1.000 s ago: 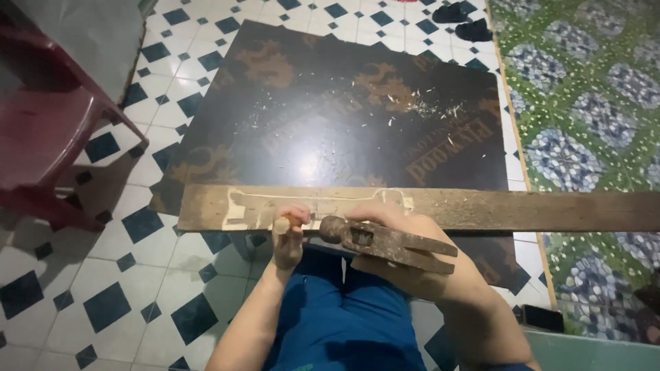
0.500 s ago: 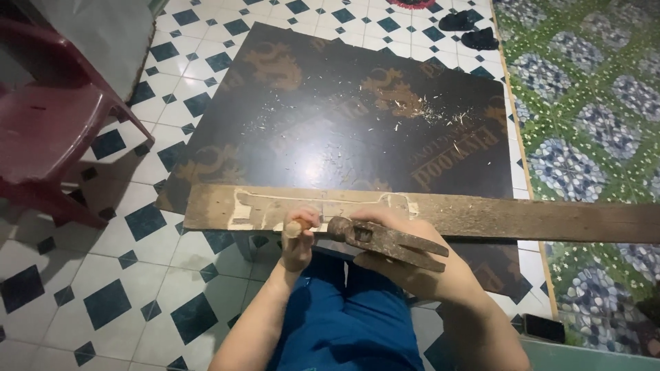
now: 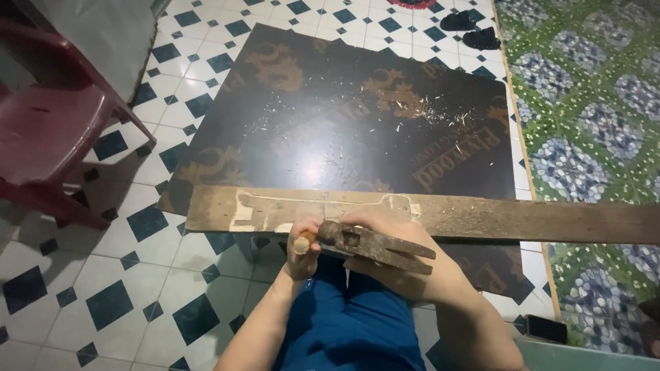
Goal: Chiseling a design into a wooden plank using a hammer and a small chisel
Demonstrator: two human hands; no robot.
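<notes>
Nearest me, my left hand [image 3: 302, 249] is clenched on a wooden-handled tool [image 3: 302, 242], and my right hand [image 3: 395, 257] grasps a rusty claw hammer [image 3: 375, 246], its claw pointing right. Both meet at the near edge of the plank [image 3: 481, 216], whose long axis runs left to right. I see no containers. Beyond lies a dark board [image 3: 344, 117] strewn with chips.

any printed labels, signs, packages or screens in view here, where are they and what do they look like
Dark brown plywood sheet: flat on the tiled floor beyond the wooden plank; faded tan printed lettering and round emblems across its face.
No packages, signs or screens in view.
</notes>
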